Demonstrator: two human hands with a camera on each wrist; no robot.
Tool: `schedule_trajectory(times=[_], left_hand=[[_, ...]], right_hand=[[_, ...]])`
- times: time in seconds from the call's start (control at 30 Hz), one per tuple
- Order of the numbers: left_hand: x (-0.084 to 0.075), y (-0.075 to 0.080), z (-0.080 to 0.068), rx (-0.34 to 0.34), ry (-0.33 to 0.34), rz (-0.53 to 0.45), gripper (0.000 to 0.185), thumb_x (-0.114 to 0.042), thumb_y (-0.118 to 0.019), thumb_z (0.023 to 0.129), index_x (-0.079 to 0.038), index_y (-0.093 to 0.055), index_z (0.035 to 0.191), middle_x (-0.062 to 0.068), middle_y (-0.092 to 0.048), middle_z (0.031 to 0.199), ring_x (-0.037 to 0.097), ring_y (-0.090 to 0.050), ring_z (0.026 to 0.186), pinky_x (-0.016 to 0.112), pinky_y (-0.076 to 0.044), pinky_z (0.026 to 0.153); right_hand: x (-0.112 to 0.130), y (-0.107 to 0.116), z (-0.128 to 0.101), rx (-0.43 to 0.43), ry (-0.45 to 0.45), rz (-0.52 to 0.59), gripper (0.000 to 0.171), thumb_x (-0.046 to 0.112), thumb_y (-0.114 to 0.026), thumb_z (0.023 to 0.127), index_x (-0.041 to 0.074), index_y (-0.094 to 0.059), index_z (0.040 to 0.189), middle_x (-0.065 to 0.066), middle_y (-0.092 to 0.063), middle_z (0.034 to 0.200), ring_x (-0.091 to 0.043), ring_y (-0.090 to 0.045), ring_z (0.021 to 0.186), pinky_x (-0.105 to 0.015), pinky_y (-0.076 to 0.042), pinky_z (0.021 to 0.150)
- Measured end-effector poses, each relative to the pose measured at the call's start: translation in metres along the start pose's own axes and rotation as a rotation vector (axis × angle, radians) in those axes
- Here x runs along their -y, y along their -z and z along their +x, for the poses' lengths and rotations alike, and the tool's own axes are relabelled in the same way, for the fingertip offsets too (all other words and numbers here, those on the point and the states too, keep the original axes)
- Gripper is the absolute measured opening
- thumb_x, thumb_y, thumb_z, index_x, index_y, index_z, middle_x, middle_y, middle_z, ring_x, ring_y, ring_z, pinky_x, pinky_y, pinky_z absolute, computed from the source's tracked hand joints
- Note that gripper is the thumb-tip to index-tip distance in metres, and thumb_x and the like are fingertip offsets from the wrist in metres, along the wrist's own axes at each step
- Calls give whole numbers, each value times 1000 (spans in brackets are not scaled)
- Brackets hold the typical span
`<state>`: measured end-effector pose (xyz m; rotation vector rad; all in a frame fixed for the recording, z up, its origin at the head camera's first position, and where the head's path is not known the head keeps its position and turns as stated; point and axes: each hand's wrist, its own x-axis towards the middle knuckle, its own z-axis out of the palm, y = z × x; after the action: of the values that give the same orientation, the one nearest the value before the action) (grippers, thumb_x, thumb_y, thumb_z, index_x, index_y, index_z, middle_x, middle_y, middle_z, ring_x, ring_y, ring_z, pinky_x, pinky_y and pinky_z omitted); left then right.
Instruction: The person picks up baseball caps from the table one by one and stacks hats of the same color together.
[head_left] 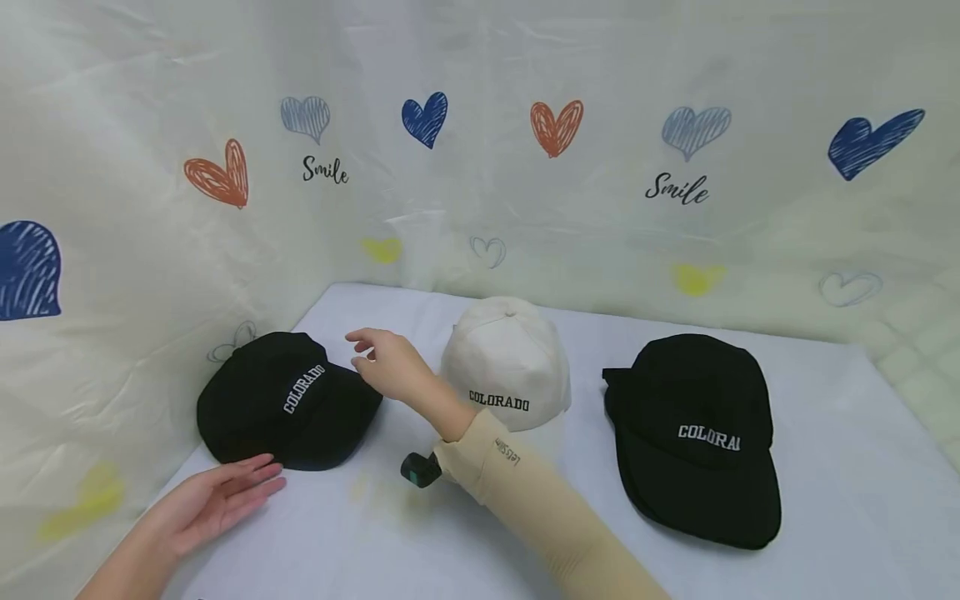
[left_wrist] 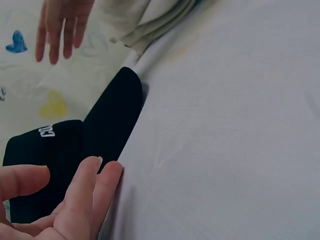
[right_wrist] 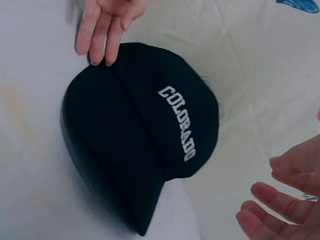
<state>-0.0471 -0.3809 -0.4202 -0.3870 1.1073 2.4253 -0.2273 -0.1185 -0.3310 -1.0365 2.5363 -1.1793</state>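
On the left of the table lies a black baseball cap (head_left: 255, 400) with white COLORADO lettering, its brim angled toward the right. My left hand (head_left: 202, 510), fingers extended, is at the cap's near edge; in the right wrist view its fingertips (right_wrist: 111, 52) overlap the cap's side. Above the cap's right side hovers my right hand (head_left: 393, 367), fingers loosely bent and thumb apart, holding nothing. The right wrist view shows that hand (right_wrist: 285, 205) clear of the cap. A cream cap (head_left: 502, 358) sits partly behind my right forearm, which hides part of its brim.
Farther right is another black COLORADO cap (head_left: 697, 450), brim toward me. A white cloth (head_left: 847, 500) covers the table. Behind and to the left hangs a pale sheet (head_left: 480, 50) printed with hearts and "Smile". A dark wrist device (head_left: 420, 470) shows by my right sleeve.
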Motion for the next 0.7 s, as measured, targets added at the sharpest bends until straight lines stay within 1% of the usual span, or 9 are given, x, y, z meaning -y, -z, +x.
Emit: schedule_trajectory(times=[0.1, 0.2, 0.27, 0.4, 0.57, 0.6, 0.7], left_hand=[[1, 2, -7, 54, -2, -37, 44, -18, -30, 114, -10, -73, 114, 11, -70, 123, 30, -66, 118, 41, -39, 111], [3, 1, -13, 98, -3, -73, 46, -20, -28, 114, -9, -73, 116, 14, -69, 125, 32, -65, 120, 42, -36, 113], [5, -1, -12, 120, -1, -86, 48, -22, -26, 114, -9, -72, 117, 14, -68, 127, 32, -64, 122, 42, -34, 113], [9, -6, -10, 117, -22, -126, 47, -22, -27, 114, -8, -72, 116, 16, -69, 126, 33, -64, 121, 42, -34, 114], [13, -12, -7, 138, -66, -206, 45, -18, -27, 114, -1, -69, 116, 20, -67, 126, 37, -63, 122, 42, -32, 114], [14, -13, -7, 134, -75, -222, 45, -18, -27, 114, 0, -68, 116, 21, -67, 126, 38, -63, 121, 42, -32, 114], [16, -14, -8, 91, -92, -267, 44, -19, -29, 114, 2, -69, 114, 22, -67, 124, 40, -64, 119, 41, -33, 115]], right_hand=[[-3, -12, 10, 3, -28, -35, 39, 12, -59, 103, 9, -61, 142, -9, -66, 133, -22, -61, 122, -30, -50, 100], [-9, -24, 18, 13, -80, -69, 40, 13, -57, 104, 10, -59, 143, -9, -63, 139, -23, -57, 129, -32, -46, 106], [-15, -27, 20, 21, -126, -98, 40, 14, -55, 104, 10, -58, 144, -8, -61, 142, -22, -55, 132, -33, -45, 108], [-25, -35, 22, 77, -190, -132, 41, 15, -53, 106, 10, -56, 146, -8, -57, 146, -23, -53, 134, -34, -44, 109], [-29, -49, 23, 153, -215, -130, 40, 17, -54, 106, 7, -57, 145, -8, -58, 145, -21, -53, 134, -32, -42, 110], [-29, -51, 23, 163, -213, -128, 41, 18, -54, 106, 7, -57, 145, -8, -59, 145, -21, -53, 134, -32, -43, 110], [-30, -57, 25, 165, -221, -139, 41, 21, -56, 105, 8, -58, 144, -8, -60, 143, -22, -53, 133, -32, -43, 109]])
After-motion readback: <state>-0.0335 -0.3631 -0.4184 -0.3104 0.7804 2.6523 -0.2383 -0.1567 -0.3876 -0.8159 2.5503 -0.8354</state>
